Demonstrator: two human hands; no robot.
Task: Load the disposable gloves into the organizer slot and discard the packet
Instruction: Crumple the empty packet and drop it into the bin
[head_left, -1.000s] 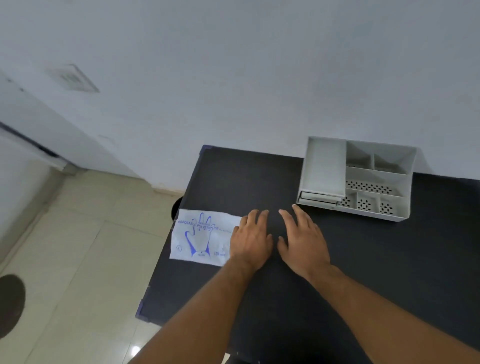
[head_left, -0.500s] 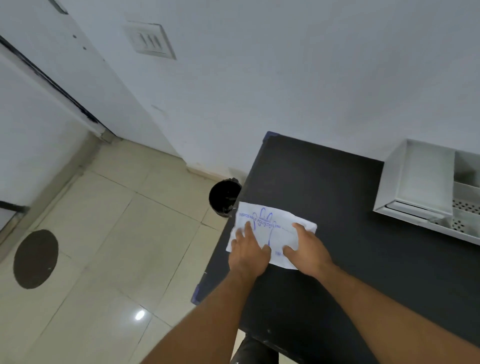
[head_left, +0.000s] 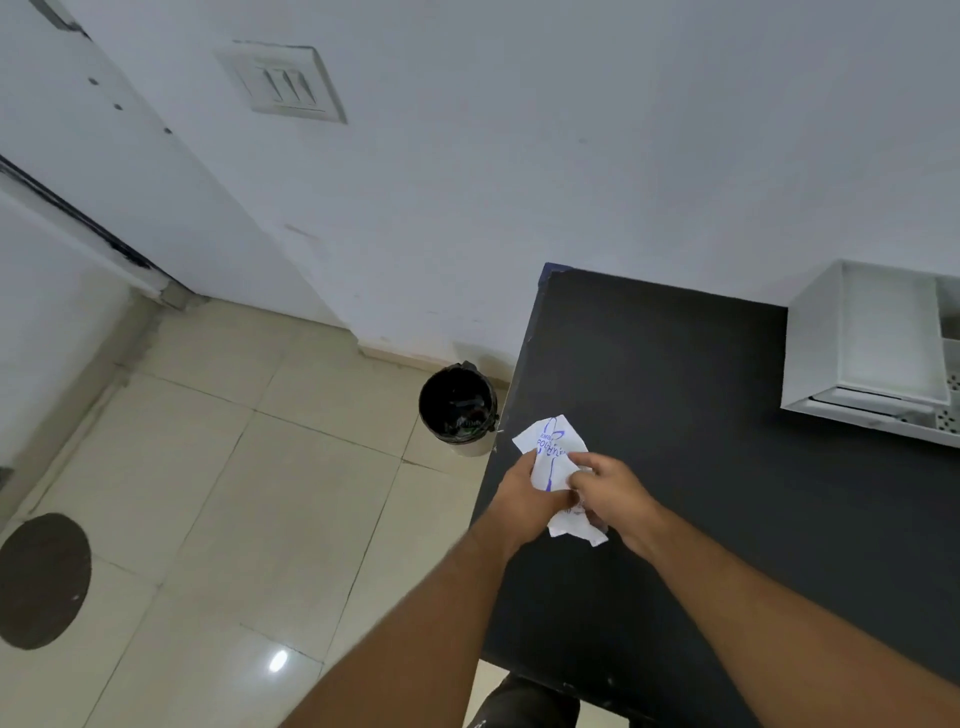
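The white glove packet (head_left: 555, 451) with blue print is crumpled and lifted at the black table's (head_left: 727, 467) left edge. My left hand (head_left: 524, 506) grips its left side and my right hand (head_left: 613, 496) grips its right side, both closed on it. A white organizer (head_left: 862, 358) with a large slot and small perforated compartments stands at the table's far right, partly cut off by the frame edge. I cannot tell whether gloves lie in its slot.
A small bin (head_left: 458, 410) with a black liner stands on the tiled floor just left of the table edge, beyond my hands. A wall with a switch plate (head_left: 283, 83) rises behind. A dark round patch (head_left: 44, 579) marks the floor at left.
Both hands moved from flat on the table onto the packet, then gathered and crumpled it off the surface. The view swung left, bringing the bin fully into sight.
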